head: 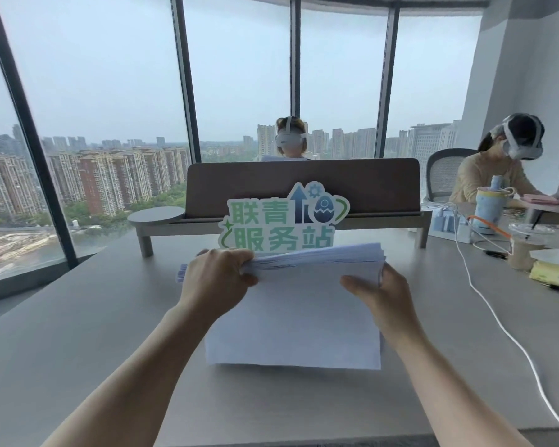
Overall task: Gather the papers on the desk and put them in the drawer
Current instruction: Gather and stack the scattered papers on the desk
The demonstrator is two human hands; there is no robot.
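Observation:
A stack of white papers point(297, 317) stands nearly upright on its lower edge on the grey desk point(78, 317), right in front of me. My left hand point(217, 282) grips the stack's upper left corner, fingers curled over the top edge. My right hand point(381, 295) holds the upper right side, thumb on the front sheet and fingers behind. A few sheet edges point(181, 272) stick out to the left behind my left hand. No drawer is in view.
A green and white cut-out sign point(281, 221) leans against a wooden shelf riser point(304, 201) just behind the papers. At the right lie a white cable point(484, 304), a drink cup point(526, 246), a yellow packet point(552, 272) and a blue bottle point(488, 208). Two people wearing headsets sit beyond.

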